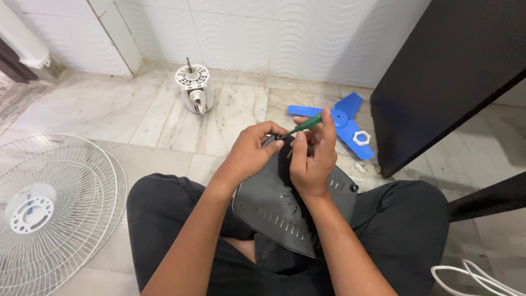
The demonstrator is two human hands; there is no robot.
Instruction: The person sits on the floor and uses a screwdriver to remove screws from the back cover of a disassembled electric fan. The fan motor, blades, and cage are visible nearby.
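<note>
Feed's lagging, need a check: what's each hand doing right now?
Left hand: closed on the top edge of the dark grey fan base, steadying it.
Right hand: closed around the green-handled screwdriver.

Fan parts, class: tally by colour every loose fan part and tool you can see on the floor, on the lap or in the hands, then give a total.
White: 4 – wire guard, motor, ring nut, cord
Blue: 1 – fan blade
Dark grey: 1 – base cover on the lap
Green: 1 – screwdriver, in the right hand
Total: 7
</note>
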